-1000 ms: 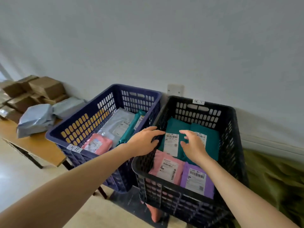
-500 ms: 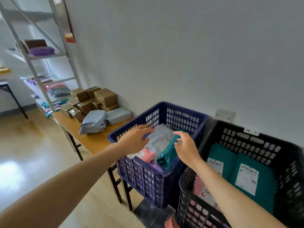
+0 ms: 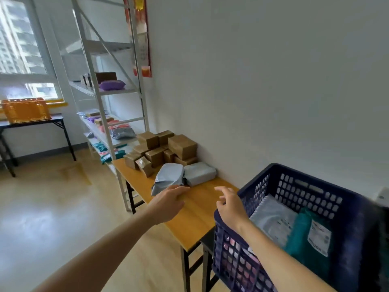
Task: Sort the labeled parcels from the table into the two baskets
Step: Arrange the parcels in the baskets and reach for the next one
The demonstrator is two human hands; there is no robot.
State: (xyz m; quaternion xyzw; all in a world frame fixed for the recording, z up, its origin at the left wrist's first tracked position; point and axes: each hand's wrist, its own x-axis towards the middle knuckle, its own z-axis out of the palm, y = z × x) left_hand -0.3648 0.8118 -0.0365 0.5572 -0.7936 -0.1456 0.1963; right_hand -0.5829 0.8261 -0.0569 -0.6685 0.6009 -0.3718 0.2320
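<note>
Two hands (image 3: 168, 204) (image 3: 230, 207), one basket (image 3: 315, 180), two grey parcels (image 3: 168, 178) (image 3: 200, 172) on table (image 3: 195, 209)

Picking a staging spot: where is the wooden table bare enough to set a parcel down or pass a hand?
Free: the near end of the wooden table, between the grey plastic mailers, the dark blue plastic basket and the front edge, under the left hand and right hand. Crowded: far end, stacked brown cardboard boxes.

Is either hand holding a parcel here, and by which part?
Nothing is held. The left hand reaches open-fingered to the near edge of the grey mailer bag; the right hand hangs open over the rim of the blue basket.
</note>
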